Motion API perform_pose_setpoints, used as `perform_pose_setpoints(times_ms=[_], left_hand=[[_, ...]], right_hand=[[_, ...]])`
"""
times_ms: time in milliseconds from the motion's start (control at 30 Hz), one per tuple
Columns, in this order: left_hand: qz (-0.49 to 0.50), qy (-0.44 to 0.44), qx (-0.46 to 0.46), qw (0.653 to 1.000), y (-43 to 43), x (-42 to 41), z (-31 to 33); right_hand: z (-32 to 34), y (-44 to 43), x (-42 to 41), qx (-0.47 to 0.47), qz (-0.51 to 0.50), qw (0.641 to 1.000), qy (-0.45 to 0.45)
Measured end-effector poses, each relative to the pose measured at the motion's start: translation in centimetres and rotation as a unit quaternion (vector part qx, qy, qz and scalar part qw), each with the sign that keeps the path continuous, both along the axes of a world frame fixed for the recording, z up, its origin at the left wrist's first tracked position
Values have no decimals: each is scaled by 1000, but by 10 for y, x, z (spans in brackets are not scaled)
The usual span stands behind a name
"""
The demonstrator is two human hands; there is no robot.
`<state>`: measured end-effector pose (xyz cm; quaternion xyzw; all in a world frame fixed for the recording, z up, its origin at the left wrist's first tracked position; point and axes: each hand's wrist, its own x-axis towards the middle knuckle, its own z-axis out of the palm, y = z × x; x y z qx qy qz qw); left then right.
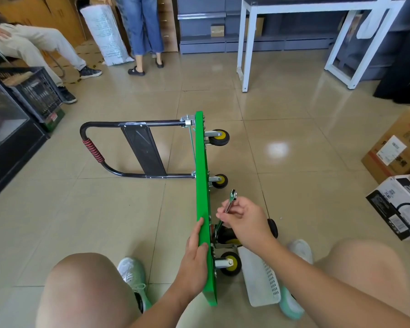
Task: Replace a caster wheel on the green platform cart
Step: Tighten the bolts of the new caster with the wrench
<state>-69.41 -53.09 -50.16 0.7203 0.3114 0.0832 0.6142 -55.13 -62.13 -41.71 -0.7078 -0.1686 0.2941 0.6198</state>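
The green platform cart stands on its side edge on the tiled floor, its black handle lying flat to the left. Casters stick out to the right: two far ones and a near one. My left hand grips the deck's top edge, fingers over the green face. My right hand holds a metal wrench beside the deck, above a caster that it partly hides. A loose black wheel shows behind my right wrist.
A white perforated tray lies on the floor by my right foot. Cardboard boxes sit at the right, a white table frame beyond. A black crate and glass cabinet stand left. Two people are at the far left.
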Motion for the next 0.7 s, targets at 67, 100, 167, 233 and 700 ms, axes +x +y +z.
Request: perform_pose_setpoints(times_ms=[67, 100, 167, 233, 700], left_hand=[[-2, 2, 3, 1000, 1, 0, 1], [-2, 2, 4, 1000, 1, -1, 2], [0, -8, 5, 1000, 1, -1, 2], [7, -15, -1, 1000, 0, 0, 3], [11, -6, -20, 1000, 2, 0, 1]], right_hand=[[2, -7, -6, 16, 10, 1000, -17], [2, -12, -11, 24, 21, 999, -21], [-3, -21, -23, 29, 44, 998, -37], [-11, -29, -34, 21, 60, 996, -62], [-35, -27, -48, -5, 141, 976, -169]])
